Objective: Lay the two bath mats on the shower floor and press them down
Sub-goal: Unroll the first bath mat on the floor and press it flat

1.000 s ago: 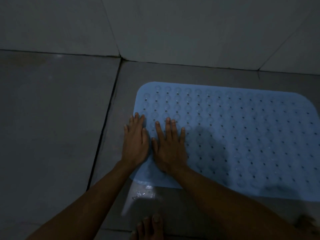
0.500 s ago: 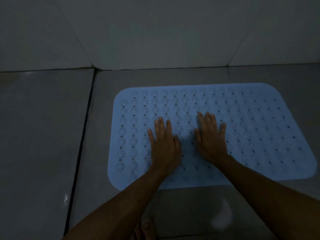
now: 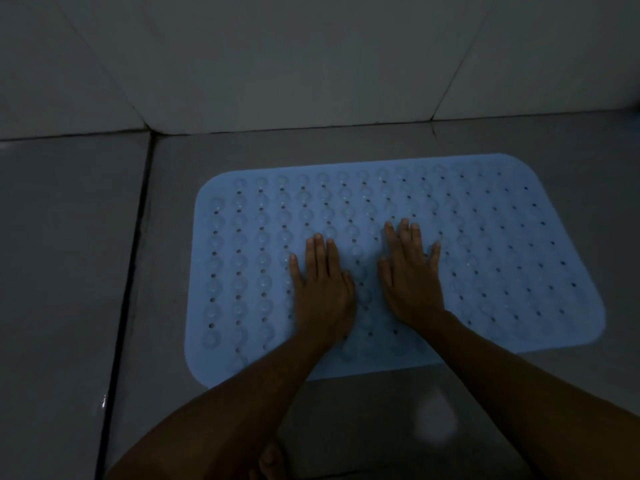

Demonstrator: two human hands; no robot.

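Hands barely shifted, left hand (image 3: pixel 323 289), right hand (image 3: pixel 412 278) seemingly flat on mat (image 3: pixel 502 254)

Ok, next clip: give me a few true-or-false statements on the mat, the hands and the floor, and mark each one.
1. Both hands lie flat, palms down, on the blue bath mat. True: the left hand and the right hand rest side by side near its middle.
2. Two mats are in view. False: only one shows.
3. The mat is dotted with small holes and round bumps. True.
4. The mat is rolled up at one end. False: it lies spread out on the floor tiles.
5. The left hand grips the mat's edge. False: its fingers are stretched out on top, away from the edge.
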